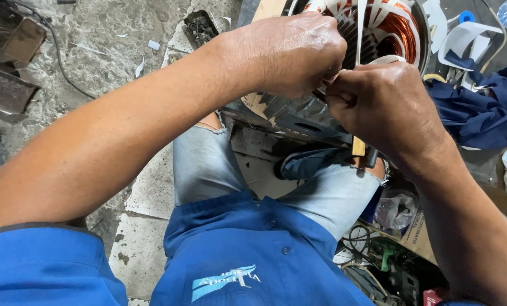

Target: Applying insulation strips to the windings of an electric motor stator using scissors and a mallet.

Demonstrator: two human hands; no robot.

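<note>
Though mostly hidden, white strip [360, 34] between fingers [344, 97].

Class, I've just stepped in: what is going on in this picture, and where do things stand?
A person seated over a concrete floor works with both bare hands at the rim of a motor stator wound with copper wire. The left hand and right hand meet at its near edge, pinching something small there; what exactly is hidden. White paper strips stick out of the slots. A dark blue cloth lies to the right.
</note>
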